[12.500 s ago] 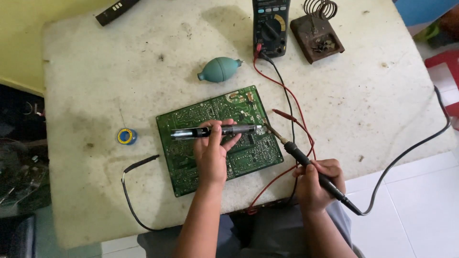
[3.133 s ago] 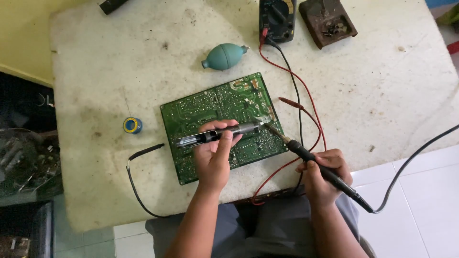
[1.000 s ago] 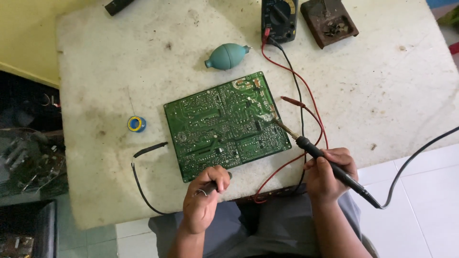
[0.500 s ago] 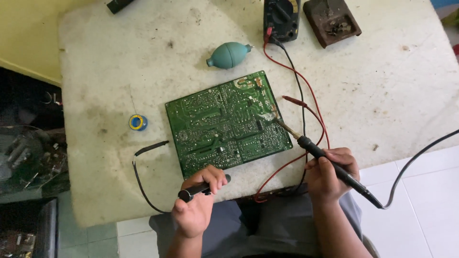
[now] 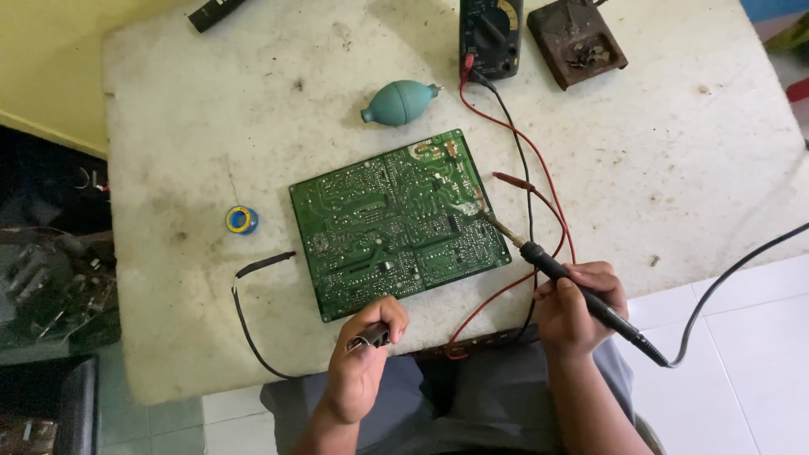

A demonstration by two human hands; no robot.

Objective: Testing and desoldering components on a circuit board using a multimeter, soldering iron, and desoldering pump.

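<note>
My right hand [image 5: 577, 310] has its fingers closed around the black handle of the soldering iron [image 5: 566, 281], gripping it like a pen. The iron slants up and to the left, and its metal tip touches the right edge of the green circuit board [image 5: 398, 221]. Its dark cord [image 5: 742, 270] leaves the back of the handle and runs off to the right, past the counter [image 5: 185, 126] edge.

My left hand [image 5: 364, 361] is at the near edge of the counter, just below the board and not touching it. Its fingers are curled shut around a small dark tool [image 5: 371, 339] with a metal end; only that end shows, so I cannot tell what kind of tool it is.

The board lies flat near the middle of the white, stained counter, turned a little off square, solder side up. Red and black probe leads [image 5: 539, 181] run from the multimeter [image 5: 489, 34] at the far edge, down past the board's right side, and loop beneath my right hand. A teal rubber blower [image 5: 400, 103] lies just beyond the board. A small blue and yellow solder spool [image 5: 241, 220] sits to the board's left, with a loose black wire [image 5: 244, 312] near it. A rusty brown stand [image 5: 575, 42] is beside the multimeter.
</note>
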